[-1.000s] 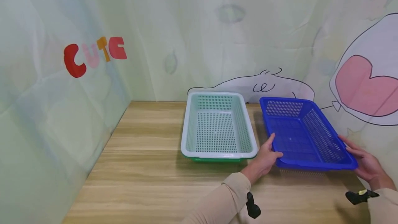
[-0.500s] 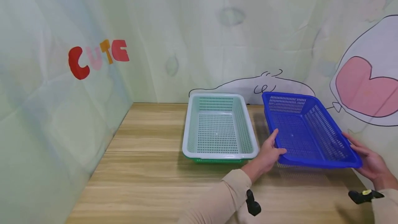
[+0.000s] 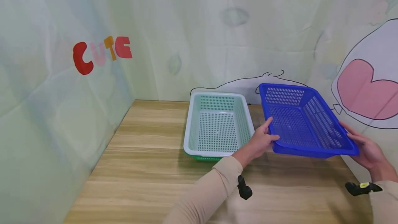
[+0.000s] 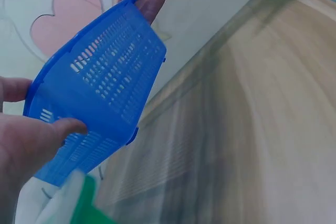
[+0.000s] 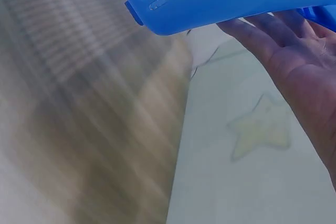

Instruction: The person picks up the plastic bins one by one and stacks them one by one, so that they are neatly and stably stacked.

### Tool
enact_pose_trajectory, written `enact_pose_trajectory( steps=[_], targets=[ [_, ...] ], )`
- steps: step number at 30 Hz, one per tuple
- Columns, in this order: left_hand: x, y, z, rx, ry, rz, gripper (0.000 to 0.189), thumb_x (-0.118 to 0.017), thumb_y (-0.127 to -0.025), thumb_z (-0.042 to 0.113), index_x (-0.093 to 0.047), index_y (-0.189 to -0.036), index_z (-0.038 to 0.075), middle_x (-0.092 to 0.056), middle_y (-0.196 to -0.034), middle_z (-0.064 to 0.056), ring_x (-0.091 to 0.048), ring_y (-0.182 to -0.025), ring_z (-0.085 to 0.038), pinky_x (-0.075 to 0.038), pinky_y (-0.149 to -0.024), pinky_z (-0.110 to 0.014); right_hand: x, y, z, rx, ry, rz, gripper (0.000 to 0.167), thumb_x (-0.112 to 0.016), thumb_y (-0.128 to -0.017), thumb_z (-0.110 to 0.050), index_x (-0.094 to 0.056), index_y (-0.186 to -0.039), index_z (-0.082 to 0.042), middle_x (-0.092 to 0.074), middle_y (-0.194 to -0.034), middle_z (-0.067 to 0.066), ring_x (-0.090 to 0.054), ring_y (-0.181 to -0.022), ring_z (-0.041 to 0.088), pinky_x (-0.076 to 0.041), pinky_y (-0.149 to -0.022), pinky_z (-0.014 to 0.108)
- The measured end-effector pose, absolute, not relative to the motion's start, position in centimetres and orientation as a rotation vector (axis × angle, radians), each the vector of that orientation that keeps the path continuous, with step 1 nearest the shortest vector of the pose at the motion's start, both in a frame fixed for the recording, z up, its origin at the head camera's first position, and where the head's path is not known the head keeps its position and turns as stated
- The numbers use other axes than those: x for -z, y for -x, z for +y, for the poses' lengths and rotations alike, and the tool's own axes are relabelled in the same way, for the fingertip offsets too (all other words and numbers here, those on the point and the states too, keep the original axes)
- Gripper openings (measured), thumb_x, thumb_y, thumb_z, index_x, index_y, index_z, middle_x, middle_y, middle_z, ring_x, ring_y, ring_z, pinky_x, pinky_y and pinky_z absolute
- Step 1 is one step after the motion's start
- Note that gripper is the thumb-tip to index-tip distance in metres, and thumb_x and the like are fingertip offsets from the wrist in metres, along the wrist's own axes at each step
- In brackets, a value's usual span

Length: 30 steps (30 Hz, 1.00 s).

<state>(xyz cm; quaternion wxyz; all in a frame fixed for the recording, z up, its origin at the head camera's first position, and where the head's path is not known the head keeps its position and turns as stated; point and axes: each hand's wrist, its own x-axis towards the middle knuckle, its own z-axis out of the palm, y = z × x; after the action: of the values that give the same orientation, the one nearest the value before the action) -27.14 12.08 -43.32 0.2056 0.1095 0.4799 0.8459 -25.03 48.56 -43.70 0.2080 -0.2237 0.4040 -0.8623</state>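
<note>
A blue perforated plastic basket (image 3: 289, 148) is held up above the tabletop, tilted, at the right of the head view. My left hand (image 3: 259, 141) grips its left rim near the front corner, thumb and a finger showing over the edge. At the opposite side, my right hand (image 3: 368, 151) holds the right rim near the front corner. From the right wrist, that hand's fingers reach along the side of the basket (image 5: 220, 3). Beside the left hand stands a pale mint basket (image 3: 187, 130), nested in a green basket (image 3: 205, 158) that shows only as a strip below its rim.
The wooden table (image 3: 140, 175) bears the nested baskets and the blue one's shadow. Printed curtains (image 3: 161, 44) stand close behind the baskets and along both sides of the table.
Both hands have raised the blue basket off the table, its front edge rising in the head view. My left forearm now overlaps the pale basket's front right corner. The nested baskets stay in place.
</note>
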Motion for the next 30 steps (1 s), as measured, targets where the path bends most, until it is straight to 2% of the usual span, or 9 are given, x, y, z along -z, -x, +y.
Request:
enact_pose_trajectory(
  steps=[8, 16, 24, 30],
  targets=[
    [41.6, 28.3, 9.2, -2.265, -0.371, 1.412, 0.073, -0.053, -0.097, -0.009, -0.025, -0.16, 0.015, -0.043, -0.153, -0.015, -0.046, -0.135, -0.039, -0.039, -0.107, -0.057, 42.2, 25.9, 46.9, 2.385, 0.646, 1.283, 0.057, -0.007, -0.109, -0.007, -0.031, -0.159, -0.018, -0.057, -0.142, 0.01, -0.064, -0.116, 0.034, -0.054, -0.093, 0.04],
    [40.3, 29.5, 5.5, -2.241, -0.342, 1.451, 0.073, -0.053, -0.097, -0.009, -0.027, -0.16, 0.019, -0.031, -0.16, -0.013, -0.034, -0.143, -0.037, -0.035, -0.11, -0.058, 40.3, 26.9, 43.6, 2.35, 0.693, 1.31, 0.056, -0.008, -0.109, -0.006, -0.027, -0.16, -0.018, -0.057, -0.143, 0.007, -0.066, -0.112, 0.032, -0.056, -0.09, 0.036],
    [39.6, 30.0, 2.6, -2.234, -0.396, 1.495, 0.071, -0.051, -0.099, -0.007, -0.027, -0.16, 0.019, -0.029, -0.161, -0.014, -0.037, -0.142, -0.039, -0.036, -0.109, -0.057, 39.1, 27.2, 40.8, 2.382, 0.678, 1.356, 0.053, -0.013, -0.11, -0.006, -0.035, -0.157, -0.017, -0.061, -0.137, 0.011, -0.07, -0.102, 0.029, -0.057, -0.084, 0.034],
    [38.5, 30.1, 0.6, -2.201, -0.423, 1.534, 0.069, -0.051, -0.1, -0.004, -0.026, -0.16, 0.018, -0.027, -0.162, -0.015, -0.036, -0.142, -0.039, -0.036, -0.109, -0.059, 38.2, 26.8, 39.2, 2.366, 0.726, 1.322, 0.054, -0.011, -0.109, -0.005, -0.035, -0.157, -0.016, -0.06, -0.138, 0.012, -0.068, -0.106, 0.03, -0.056, -0.088, 0.034]
  ],
)
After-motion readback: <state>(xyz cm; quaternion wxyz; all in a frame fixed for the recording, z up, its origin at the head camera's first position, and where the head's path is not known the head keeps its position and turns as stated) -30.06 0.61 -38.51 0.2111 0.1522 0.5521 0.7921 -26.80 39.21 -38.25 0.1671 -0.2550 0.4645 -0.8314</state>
